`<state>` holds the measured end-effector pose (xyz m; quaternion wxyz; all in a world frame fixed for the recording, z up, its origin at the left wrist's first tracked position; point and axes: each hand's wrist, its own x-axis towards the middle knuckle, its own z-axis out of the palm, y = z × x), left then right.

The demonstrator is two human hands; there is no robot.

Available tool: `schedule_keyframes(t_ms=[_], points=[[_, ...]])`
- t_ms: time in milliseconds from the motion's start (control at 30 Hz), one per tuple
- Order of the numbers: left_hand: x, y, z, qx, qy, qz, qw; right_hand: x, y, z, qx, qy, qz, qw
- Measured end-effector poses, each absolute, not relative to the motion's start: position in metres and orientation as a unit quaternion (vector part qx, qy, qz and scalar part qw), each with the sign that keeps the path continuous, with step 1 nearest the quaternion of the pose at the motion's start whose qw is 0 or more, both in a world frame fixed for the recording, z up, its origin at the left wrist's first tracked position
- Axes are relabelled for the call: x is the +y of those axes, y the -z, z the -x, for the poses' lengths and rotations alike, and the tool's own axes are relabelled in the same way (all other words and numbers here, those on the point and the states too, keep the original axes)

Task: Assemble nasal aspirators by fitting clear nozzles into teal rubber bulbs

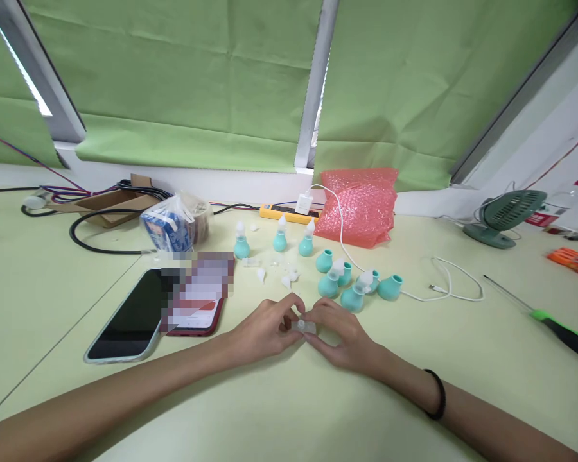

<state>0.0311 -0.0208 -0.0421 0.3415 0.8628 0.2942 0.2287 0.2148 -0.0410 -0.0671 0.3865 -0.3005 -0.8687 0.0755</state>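
Observation:
In front of me, over the table, a small clear plastic piece (pixel 308 327) with a short raised stub is pinched between both hands. My left hand (pixel 262 330) is closed, its thumb and curled index finger at the piece's left end. On the other side, the thumb and fingertips of my right hand (pixel 341 333) grip it too. Just beyond the hands are several teal bulbs; one bulb (pixel 328 286) has a clear tip, another bulb (pixel 390 287) is open-topped. Small white cone tips (pixel 287 280) and a clear tube (pixel 251 262) lie nearby. Farther back, a capped teal bulb (pixel 280 241) stands upright.
Two phones, a dark-screened one (pixel 125 317) and a red-cased one (pixel 218 314), lie left. Behind are a wrapped blue pack (pixel 166 224), a yellow power strip (pixel 284 215) and pink bubble wrap (pixel 359 208). A white cable (pixel 455 295), screwdriver (pixel 559 327) and green fan (pixel 510 212) are right.

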Motion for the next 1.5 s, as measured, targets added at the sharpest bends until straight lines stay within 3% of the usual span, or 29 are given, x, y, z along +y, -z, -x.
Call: schedule_keyframes(t_ms=[600, 833, 933, 1133, 1233, 1367, 1500], points=[[-0.022, 0.039, -0.031, 0.288, -0.177, -0.905, 0.258, -0.041, 0.069, -0.214, -0.889, -0.076, 0.296, 0.342], [-0.021, 0.040, -0.030, 0.292, -0.159, -0.925, 0.187, -0.045, 0.058, -0.217, -0.835, 0.054, 0.263, 0.480], [-0.020, 0.040, -0.030, 0.292, -0.149, -0.928, 0.176, -0.045, 0.049, -0.228, -0.817, 0.147, 0.251, 0.499], [-0.019, 0.041, -0.029, 0.283, -0.130, -0.936, 0.162, -0.025, 0.020, -0.267, -0.672, 0.298, 0.306, 0.605], [-0.019, 0.040, -0.029, 0.283, -0.134, -0.936, 0.164, -0.009, 0.010, -0.291, -0.620, 0.307, 0.355, 0.629], [-0.020, 0.039, -0.029, 0.279, -0.135, -0.937, 0.161, 0.009, 0.015, -0.316, -0.606, 0.274, 0.474, 0.577], [-0.020, 0.040, -0.029, 0.281, -0.132, -0.937, 0.162, 0.022, 0.030, -0.328, -0.660, 0.192, 0.656, 0.311]])
